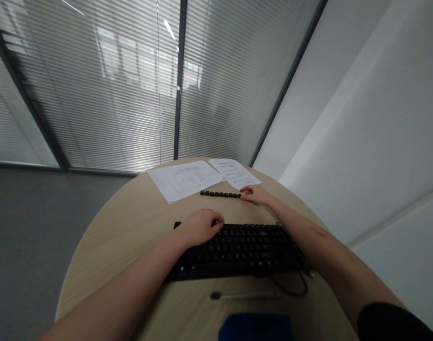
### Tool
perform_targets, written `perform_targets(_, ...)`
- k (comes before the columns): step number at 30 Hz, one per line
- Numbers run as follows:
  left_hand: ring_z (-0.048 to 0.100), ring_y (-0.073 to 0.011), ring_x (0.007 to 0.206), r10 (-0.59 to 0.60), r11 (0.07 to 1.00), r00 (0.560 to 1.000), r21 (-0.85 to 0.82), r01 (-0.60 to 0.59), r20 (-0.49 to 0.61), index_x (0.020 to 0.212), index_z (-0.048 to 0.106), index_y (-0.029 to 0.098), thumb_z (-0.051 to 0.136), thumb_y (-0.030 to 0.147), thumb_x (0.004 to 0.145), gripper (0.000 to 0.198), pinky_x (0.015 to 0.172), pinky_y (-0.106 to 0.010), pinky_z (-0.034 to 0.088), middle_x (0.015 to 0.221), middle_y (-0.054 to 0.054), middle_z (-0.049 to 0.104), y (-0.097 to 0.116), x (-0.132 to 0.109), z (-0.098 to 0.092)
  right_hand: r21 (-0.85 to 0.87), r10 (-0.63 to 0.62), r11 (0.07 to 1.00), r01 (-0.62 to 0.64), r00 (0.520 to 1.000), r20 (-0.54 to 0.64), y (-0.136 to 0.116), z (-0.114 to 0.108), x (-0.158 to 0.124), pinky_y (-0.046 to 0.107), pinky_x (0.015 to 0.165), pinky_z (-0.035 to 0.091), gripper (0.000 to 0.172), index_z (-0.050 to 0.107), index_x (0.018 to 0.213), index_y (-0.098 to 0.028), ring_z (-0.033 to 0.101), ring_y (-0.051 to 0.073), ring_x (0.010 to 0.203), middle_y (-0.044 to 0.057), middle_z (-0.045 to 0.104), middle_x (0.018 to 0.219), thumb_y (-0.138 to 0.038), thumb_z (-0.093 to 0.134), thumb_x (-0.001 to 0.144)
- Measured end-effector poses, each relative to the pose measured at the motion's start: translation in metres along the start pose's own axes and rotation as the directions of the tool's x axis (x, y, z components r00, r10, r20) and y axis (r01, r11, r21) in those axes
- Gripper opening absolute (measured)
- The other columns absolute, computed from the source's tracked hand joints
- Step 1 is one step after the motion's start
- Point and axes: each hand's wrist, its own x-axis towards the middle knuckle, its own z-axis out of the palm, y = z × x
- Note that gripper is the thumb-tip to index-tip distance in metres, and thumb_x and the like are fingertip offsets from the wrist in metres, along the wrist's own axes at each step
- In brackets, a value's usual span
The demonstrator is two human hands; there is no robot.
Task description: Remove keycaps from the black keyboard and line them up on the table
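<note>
A black keyboard (234,255) lies on the round wooden table in front of me. My left hand (202,226) rests over its back left part, fingers curled and thumb bent in at the back edge, gripping it there. Beyond the keyboard, black keycaps (221,194) stand in a straight row. At the right end of that row is my right hand (252,193), with thumb and forefinger closed around a keycap; the fingers partly hide it. My right forearm passes over the keyboard's right end.
Printed paper sheets (188,177) and another sheet (236,173) lie at the table's far side. Nearer me are a slim brush-like tool (245,296), the keyboard's cable (291,291) and a dark blue object (255,327). Glass partitions with blinds stand behind the table (106,237).
</note>
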Motion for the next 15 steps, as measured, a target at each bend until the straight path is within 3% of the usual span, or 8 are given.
perform_targets(4, 0.064, -0.0248, 0.084, -0.009, 1.0, 1.0, -0.004, 0.009, 0.008, 0.092, 0.073, 0.023, 0.051, 0.035, 0.084, 0.026, 0.076, -0.035, 0.046, 0.092, -0.007, 0.073, 0.001, 0.0, -0.001, 0.075, 0.036, 0.997, -0.025, 0.988, -0.149, -0.01, -0.011, -0.01, 0.029, 0.068, 0.044, 0.031, 0.074, 0.095, -0.013, 0.056, 0.016, 0.069, 0.006, 0.067, 0.078, -0.038, 0.067, 0.076)
perform_targets(9, 0.064, -0.025, 0.083, -0.008, 1.0, 1.0, -0.002, 0.008, 0.019, 0.093, 0.073, 0.022, 0.05, 0.035, 0.085, 0.027, 0.075, -0.035, 0.046, 0.091, -0.008, 0.073, 0.002, 0.0, -0.002, 0.321, 0.112, 0.947, 0.005, 0.933, -0.343, -0.033, -0.034, -0.048, 0.032, 0.063, 0.05, 0.053, 0.065, 0.09, -0.016, 0.059, 0.019, 0.073, 0.01, 0.063, 0.085, -0.056, 0.031, 0.091)
perform_targets(12, 0.064, -0.0229, 0.082, 0.005, 1.0, 1.0, -0.016, -0.005, 0.011, 0.091, 0.073, 0.023, 0.051, 0.035, 0.085, 0.026, 0.074, -0.033, 0.045, 0.088, -0.006, 0.072, 0.003, 0.001, -0.002, 0.696, 0.172, 0.7, 0.158, 0.909, -0.38, -0.051, -0.039, -0.084, 0.032, 0.063, 0.054, 0.045, 0.061, 0.086, -0.018, 0.058, 0.017, 0.07, 0.006, 0.059, 0.079, -0.058, 0.039, 0.088)
perform_targets(15, 0.064, -0.0227, 0.082, 0.0, 1.0, 1.0, -0.01, 0.0, 0.029, 0.092, 0.073, 0.023, 0.05, 0.035, 0.085, 0.027, 0.074, -0.033, 0.045, 0.089, -0.006, 0.072, 0.003, 0.001, -0.004, 0.817, 0.213, 0.564, 0.121, 0.934, -0.285, -0.065, -0.028, -0.115, 0.027, 0.046, 0.047, 0.04, 0.058, 0.093, -0.022, 0.042, 0.012, 0.046, -0.005, 0.042, 0.056, -0.058, 0.044, 0.087)
